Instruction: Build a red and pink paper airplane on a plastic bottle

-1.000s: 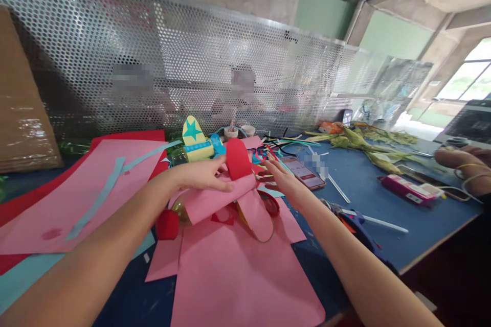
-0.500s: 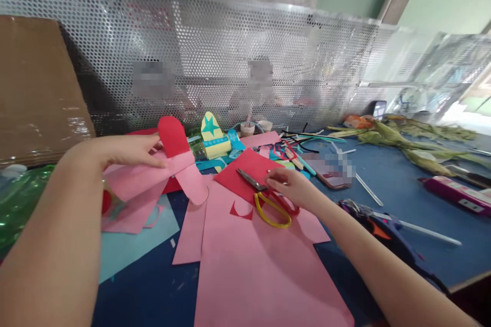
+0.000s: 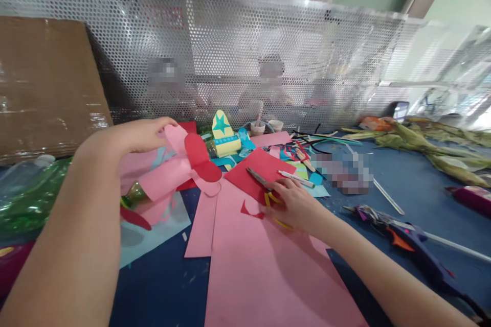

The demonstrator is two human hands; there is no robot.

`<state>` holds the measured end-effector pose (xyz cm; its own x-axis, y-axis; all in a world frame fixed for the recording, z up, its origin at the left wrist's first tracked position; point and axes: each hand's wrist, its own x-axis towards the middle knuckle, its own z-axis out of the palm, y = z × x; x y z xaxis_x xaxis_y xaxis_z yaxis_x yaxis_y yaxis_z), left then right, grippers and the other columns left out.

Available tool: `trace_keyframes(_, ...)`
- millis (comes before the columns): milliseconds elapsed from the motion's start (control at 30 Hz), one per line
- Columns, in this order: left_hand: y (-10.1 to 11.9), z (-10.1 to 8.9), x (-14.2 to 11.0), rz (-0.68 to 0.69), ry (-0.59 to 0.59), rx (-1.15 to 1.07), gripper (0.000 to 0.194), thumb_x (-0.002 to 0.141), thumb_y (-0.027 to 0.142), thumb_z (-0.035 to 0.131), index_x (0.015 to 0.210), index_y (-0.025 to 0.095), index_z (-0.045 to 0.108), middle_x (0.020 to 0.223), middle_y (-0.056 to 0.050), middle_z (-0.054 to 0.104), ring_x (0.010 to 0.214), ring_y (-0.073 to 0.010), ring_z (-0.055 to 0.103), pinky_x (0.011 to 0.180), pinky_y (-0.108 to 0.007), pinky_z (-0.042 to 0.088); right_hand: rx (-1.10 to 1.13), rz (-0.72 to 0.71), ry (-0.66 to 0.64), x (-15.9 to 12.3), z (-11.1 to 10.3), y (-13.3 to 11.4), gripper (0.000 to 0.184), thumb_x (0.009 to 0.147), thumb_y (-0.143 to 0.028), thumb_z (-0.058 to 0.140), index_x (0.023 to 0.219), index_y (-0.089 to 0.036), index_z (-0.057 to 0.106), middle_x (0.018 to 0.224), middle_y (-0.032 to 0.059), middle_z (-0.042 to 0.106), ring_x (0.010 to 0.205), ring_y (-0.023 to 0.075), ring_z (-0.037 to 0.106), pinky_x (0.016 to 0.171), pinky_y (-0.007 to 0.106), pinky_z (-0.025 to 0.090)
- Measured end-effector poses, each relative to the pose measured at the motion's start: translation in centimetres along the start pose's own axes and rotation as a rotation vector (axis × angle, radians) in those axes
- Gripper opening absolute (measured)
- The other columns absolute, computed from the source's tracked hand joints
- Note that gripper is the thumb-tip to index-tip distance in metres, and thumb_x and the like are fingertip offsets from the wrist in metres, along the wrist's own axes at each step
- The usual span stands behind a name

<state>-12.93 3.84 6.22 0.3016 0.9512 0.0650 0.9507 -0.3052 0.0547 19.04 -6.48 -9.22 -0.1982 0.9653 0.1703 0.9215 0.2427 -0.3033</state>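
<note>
A plastic bottle wrapped in pink paper, with red and pink rounded flaps, lies on its side left of centre. My left hand is at its far side, fingers closed on a pink flap; the fingertips are partly hidden. My right hand is closed over the yellow and red handles of a pair of scissors, blades pointing away to the left. Under the scissors lie a red sheet and a large pink sheet. A white marker lies just beyond my right fingers. Beside the scissors is a red scrap.
A hot glue gun lies at right, with a phone beyond it. Dried husks spread at back right. A yellow paper-wrapped bottle and paper strips sit near the perforated screen. Green plastic bottles lie left.
My left hand has carried the pink-wrapped bottle from the centre to the left and lowered it. My right hand has left the bottle and come down onto the scissors. The view has turned right.
</note>
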Motion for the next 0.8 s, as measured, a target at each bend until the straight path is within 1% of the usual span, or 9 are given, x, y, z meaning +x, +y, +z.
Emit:
trace_keyframes(67,1.4,-0.7,-0.4,-0.113,0.057,0.050,0.049,0.081,0.025,0.048,0.129,0.019,0.048,0.118,-0.009,0.062,0.094,-0.0237,0.060,0.081,-0.032,0.045,-0.018,0.044,-0.038,-0.1,0.1,0.2,0.057,0.076,-0.053,0.063,0.125,-0.024,0.057,0.120,0.0163,0.057,0.117,0.0348,0.049,0.093,0.046,0.039)
trace_keyframes(200,6.1,-1.2,-1.6,0.108,0.250,-0.030,0.035,0.086,0.034,0.046,0.117,0.024,0.058,0.119,-0.001,0.061,0.103,-0.0222,0.059,0.088,-0.032,0.042,-0.014,0.056,-0.025,-0.2,0.2,0.1,0.060,0.076,-0.050,0.061,0.128,-0.022,0.052,0.121,0.0163,0.057,0.120,0.0344,0.046,0.093,0.044,0.038)
trace_keyframes(300,10.0,-0.5,-2.6,0.407,0.065,-0.188,0.032,0.089,0.040,0.045,0.115,0.029,0.060,0.119,0.005,0.062,0.105,-0.0191,0.058,0.085,-0.027,0.044,0.021,0.053,0.005,0.0,0.2,0.1,0.061,0.072,-0.044,0.065,0.125,-0.019,0.051,0.121,0.0168,0.057,0.118,0.0342,0.048,0.092,0.042,0.038)
trace_keyframes(400,13.3,0.9,-3.1,0.602,-0.200,-0.157,0.028,0.090,0.027,0.044,0.109,0.027,0.064,0.116,0.004,0.064,0.102,-0.0169,0.059,0.082,-0.025,0.045,0.084,0.073,0.038,0.2,-0.1,0.0,0.067,0.066,-0.037,0.068,0.126,-0.016,0.046,0.114,0.0155,0.061,0.111,0.0327,0.053,0.091,0.041,0.038)
trace_keyframes(533,15.8,3.8,-2.8,0.479,-0.395,0.125,0.027,0.089,0.016,0.041,0.094,0.020,0.067,0.096,-0.003,0.070,0.082,-0.0179,0.064,0.070,-0.028,0.049,0.247,0.200,0.025,0.4,-1.4,-0.4,0.066,0.064,-0.031,0.066,0.124,-0.017,0.043,0.101,0.0104,0.066,0.100,0.0282,0.059,0.085,0.037,0.040)
trace_keyframes(600,16.1,5.6,-2.1,0.419,-0.388,0.191,0.025,0.086,0.011,0.042,0.091,0.012,0.066,0.091,-0.011,0.069,0.075,-0.0223,0.065,0.063,-0.032,0.050,0.339,0.279,0.026,0.5,-2.0,-0.2,0.061,0.065,-0.032,0.064,0.122,-0.020,0.043,0.097,0.0078,0.067,0.094,0.0263,0.061,0.082,0.035,0.042)
trace_keyframes(667,16.1,7.3,-1.4,0.407,-0.367,0.220,0.020,0.085,0.007,0.046,0.094,0.009,0.064,0.099,-0.015,0.067,0.083,-0.0245,0.065,0.070,-0.036,0.051,0.399,0.337,0.071,0.8,-2.5,0.2,0.058,0.066,-0.033,0.063,0.119,-0.023,0.044,0.095,0.0062,0.068,0.092,0.0250,0.062,0.080,0.034,0.042)
trace_keyframes(733,15.9,8.7,-0.9,0.404,-0.378,0.237,0.017,0.088,0.015,0.053,0.102,0.010,0.062,0.104,-0.012,0.065,0.088,-0.0219,0.064,0.077,-0.038,0.052,0.402,0.368,0.141,1.1,-2.7,1.0,0.056,0.066,-0.034,0.063,0.117,-0.023,0.045,0.095,0.0060,0.068,0.093,0.0246,0.062,0.081,0.034,0.042)
trace_keyframes(800,15.6,9.7,-0.7,0.404,-0.389,0.243,0.027,0.090,0.030,0.056,0.114,0.016,0.057,0.114,-0.008,0.061,0.095,-0.0202,0.062,0.080,-0.040,0.053,0.372,0.374,0.164,1.5,-2.6,1.9,0.055,0.066,-0.036,0.062,0.116,-0.022,0.045,0.093,0.0066,0.067,0.094,0.0254,0.061,0.082,0.035,0.042)
